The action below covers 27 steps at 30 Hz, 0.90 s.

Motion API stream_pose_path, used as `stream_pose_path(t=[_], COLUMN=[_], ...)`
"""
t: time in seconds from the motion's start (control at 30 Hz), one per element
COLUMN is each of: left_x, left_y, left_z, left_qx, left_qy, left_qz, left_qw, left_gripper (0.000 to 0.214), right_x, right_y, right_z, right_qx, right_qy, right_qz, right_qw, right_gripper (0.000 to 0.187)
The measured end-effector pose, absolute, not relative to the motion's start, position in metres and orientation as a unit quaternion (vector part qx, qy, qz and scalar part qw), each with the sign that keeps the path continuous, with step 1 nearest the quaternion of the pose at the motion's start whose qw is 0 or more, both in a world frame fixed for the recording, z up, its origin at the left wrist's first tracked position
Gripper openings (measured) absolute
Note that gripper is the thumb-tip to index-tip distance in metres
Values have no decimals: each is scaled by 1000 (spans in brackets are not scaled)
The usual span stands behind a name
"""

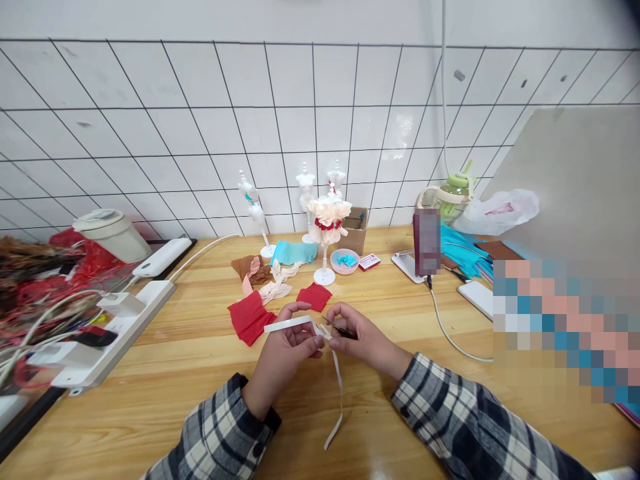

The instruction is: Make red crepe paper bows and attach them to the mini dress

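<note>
A narrow white strip [341, 395], like ribbon or elastic, runs between my two hands. My left hand [289, 345] is closed, pinching it between thumb and fingers, with one end lying across the fingers. My right hand [364, 341] is closed too, its fingertips meeting the strip and holding a small dark pointed tool [344, 330] whose exact kind I cannot make out. From the fingertips the other end hangs down towards the table. Just beyond my hands lie a red crepe-like piece [251, 318] on the left and a smaller red piece [315, 297].
Behind stand a small dress form [330, 220] in cream ruffles and several white ones. A pink bowl [345, 262] holds blue scraps beside a cardboard box [356, 232]. A phone [427, 241] stands right; a power strip [117, 340] lies left. A blurred area covers the far right.
</note>
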<state>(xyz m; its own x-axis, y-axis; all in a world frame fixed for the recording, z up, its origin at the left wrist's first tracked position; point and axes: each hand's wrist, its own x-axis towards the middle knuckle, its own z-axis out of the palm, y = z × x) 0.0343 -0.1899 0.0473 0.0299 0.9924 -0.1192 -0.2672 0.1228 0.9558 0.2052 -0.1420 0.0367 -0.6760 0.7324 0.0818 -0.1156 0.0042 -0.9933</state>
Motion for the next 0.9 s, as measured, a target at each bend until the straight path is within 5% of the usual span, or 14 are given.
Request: stream_pose_path(t=[0.13,0.53,0.73,0.9], left_x=[33,38,40,35], left_y=[-190,-190,-192,-186], left_z=[49,50,52,49], left_qx=[408,430,436,396], left_qy=[452,427,433,474], left_qz=[542,557,529,589], left_qw=[579,568,585,520], left_gripper=[47,72,72,69], right_x=[210,202,208,208], right_y=[-140,-150,-142,-145], right_z=[43,37,42,44], right_qx=[-276,-207,-326,-436], right_qy=[-684,-621,-744,-734], right_qz=[580,672,427,238], right_qw=[346,345,398,463], right_gripper=[31,29,11,17])
